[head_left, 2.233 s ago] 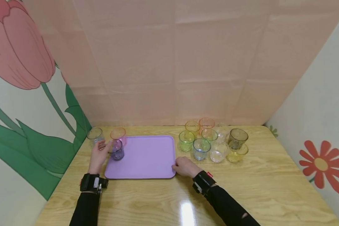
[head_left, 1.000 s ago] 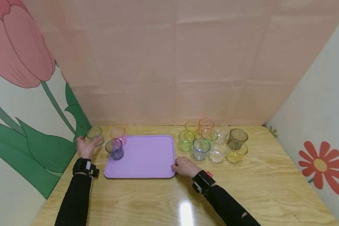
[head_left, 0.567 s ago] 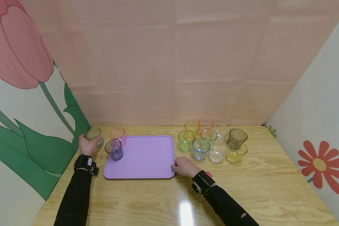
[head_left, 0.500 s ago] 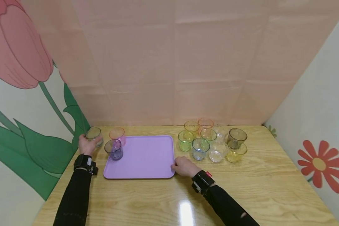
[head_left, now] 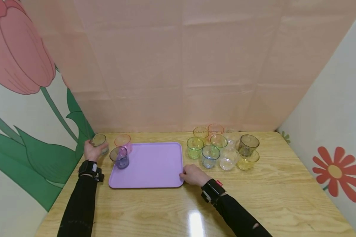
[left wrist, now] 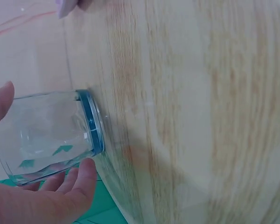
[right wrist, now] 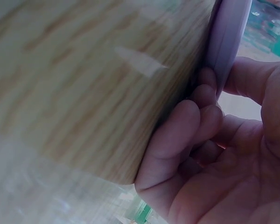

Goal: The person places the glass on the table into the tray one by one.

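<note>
Clear glass tumbler (left wrist: 49, 133) and lilac rectangular tray (head_left: 154, 166) in hand

The left hand's (head_left: 92, 153) grip curls round the tumbler, upright on the wooden bench (head_left: 148, 210) left of the tray; the right hand (head_left: 196, 175) pinches the tray's right edge.

Your head view looks forward and down across the worktop (head_left: 148, 210) from its near side. Your left-wrist view sits close, rolled sideways, facing the glass (left wrist: 46, 126) at your left hand (left wrist: 46, 200); your right-wrist view, slanted and close, faces your right hand (right wrist: 219, 154) on the edge of the tray (right wrist: 227, 44). The head view shares both.
</note>
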`<state>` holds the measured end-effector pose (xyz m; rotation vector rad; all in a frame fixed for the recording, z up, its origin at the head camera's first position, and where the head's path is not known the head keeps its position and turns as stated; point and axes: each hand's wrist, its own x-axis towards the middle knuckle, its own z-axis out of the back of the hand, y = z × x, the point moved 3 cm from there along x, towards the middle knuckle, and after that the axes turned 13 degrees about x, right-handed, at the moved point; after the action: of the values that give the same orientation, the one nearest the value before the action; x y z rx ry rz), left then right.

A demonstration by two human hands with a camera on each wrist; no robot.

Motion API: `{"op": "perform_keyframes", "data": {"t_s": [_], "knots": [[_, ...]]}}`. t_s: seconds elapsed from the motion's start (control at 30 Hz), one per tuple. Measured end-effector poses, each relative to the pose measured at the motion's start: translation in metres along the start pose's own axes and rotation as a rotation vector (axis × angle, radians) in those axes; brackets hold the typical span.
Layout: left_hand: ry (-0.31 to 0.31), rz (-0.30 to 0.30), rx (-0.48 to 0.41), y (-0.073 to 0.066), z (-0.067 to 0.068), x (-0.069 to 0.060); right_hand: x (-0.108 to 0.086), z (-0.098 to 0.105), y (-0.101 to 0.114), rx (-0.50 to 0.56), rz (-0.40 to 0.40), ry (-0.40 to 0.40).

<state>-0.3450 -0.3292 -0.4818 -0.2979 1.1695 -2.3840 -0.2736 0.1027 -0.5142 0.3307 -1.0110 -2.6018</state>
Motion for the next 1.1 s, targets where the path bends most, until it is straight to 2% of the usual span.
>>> {"op": "perform_keyframes", "data": {"t_s": [0.53, 0.77, 0.9, 1.1], "knots": [[-0.052, -0.032, -0.125, 0.009, -0.010, -0.004, -0.001, 0.001, 0.003, -0.026, -0.005, -0.007], [-0.069, -0.025, -0.145, 0.011, -0.006, -0.010, -0.001, -0.001, 0.003, -0.026, 0.001, -0.006], [-0.061, -0.023, -0.191, 0.011, -0.003, -0.015, 0.000, -0.001, 0.002, -0.030, 0.002, -0.006], [-0.084, -0.029, -0.309, 0.009, 0.002, -0.026, 0.000, 0.000, 0.002, -0.024, 0.011, -0.011]]}}
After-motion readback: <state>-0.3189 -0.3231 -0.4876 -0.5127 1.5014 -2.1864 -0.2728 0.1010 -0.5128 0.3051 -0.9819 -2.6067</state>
